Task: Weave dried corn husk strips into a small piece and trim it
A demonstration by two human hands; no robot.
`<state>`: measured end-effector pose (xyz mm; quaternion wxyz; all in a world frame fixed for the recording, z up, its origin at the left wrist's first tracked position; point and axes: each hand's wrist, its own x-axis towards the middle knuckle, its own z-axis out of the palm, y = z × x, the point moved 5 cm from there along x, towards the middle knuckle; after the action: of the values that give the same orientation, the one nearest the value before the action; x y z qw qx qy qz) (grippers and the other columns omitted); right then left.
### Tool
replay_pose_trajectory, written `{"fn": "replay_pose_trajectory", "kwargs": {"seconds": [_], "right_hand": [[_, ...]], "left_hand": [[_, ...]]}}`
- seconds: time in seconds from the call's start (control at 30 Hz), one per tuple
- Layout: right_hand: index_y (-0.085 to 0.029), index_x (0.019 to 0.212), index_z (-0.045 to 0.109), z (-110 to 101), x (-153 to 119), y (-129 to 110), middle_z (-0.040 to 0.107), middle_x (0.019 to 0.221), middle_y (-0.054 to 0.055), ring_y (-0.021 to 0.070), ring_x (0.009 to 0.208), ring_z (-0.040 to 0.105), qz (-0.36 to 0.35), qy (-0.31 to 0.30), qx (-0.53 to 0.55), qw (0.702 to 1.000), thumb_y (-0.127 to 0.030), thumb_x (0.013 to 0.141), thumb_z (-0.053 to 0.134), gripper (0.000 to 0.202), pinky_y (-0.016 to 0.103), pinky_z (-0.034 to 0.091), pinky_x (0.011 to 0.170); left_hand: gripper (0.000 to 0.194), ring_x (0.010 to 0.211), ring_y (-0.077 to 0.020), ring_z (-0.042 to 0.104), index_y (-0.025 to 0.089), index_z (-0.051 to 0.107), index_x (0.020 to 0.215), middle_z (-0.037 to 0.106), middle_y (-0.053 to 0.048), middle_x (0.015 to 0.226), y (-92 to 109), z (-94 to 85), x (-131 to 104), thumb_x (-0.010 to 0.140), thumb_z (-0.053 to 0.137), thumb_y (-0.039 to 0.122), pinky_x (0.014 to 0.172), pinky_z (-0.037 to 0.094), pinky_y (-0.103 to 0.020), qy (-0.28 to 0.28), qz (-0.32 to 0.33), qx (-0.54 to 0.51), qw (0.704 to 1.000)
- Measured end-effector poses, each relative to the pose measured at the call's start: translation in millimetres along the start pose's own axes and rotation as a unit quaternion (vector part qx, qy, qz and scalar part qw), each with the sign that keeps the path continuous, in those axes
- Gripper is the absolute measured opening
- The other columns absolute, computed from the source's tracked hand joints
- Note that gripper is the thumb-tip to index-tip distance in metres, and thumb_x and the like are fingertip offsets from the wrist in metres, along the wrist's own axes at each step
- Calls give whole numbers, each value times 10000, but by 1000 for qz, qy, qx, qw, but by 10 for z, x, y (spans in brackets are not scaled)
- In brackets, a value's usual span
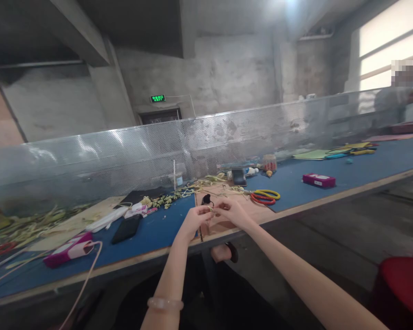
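Note:
Both hands meet over the brown board (pixel 248 201) at the table's front edge. My left hand (pixel 195 219) is closed in a pinch on a thin pale yellow-green strip (pixel 211 209). Against its other end press the fingertips of my right hand (pixel 233 212), also closed. The strip is small and mostly covered by the fingers. Just behind the fingertips stands a small black object (pixel 206 199) with a loop; its kind is unclear. Scissors (pixel 263 197) with a yellow and a red handle lie right of my right hand.
Pale plant strips (pixel 209 179) lie behind the hands. Leftward are a black phone (pixel 126 228) and a purple box (pixel 69 250) with a cable; another purple box (pixel 318 180) lies rightward. A perforated metal screen (pixel 151 146) backs the table. A person (pixel 392 101) is far right.

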<state>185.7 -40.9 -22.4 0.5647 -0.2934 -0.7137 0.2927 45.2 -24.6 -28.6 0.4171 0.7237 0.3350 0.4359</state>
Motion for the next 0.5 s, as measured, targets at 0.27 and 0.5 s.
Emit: {"fn": "replay_pose_trajectory", "kwargs": {"seconds": [0.27, 0.5], "right_hand": [[-166, 773, 627, -14, 2, 47, 612, 760, 23, 136, 673, 559, -13, 15, -39, 999, -320, 739, 604, 159, 294, 450, 675], [-170, 787, 627, -6, 5, 64, 616, 758, 26, 139, 668, 554, -18, 12, -44, 999, -336, 750, 596, 173, 290, 454, 662]], "left_hand": [[302, 632, -140, 545, 115, 692, 780, 626, -55, 676, -40, -8, 33, 702, 631, 400, 617, 442, -249, 24, -14, -22, 999], [324, 625, -146, 560, 119, 690, 788, 650, -71, 696, -36, -12, 41, 703, 628, 426, 620, 458, -263, 31, -13, -25, 999]]}}
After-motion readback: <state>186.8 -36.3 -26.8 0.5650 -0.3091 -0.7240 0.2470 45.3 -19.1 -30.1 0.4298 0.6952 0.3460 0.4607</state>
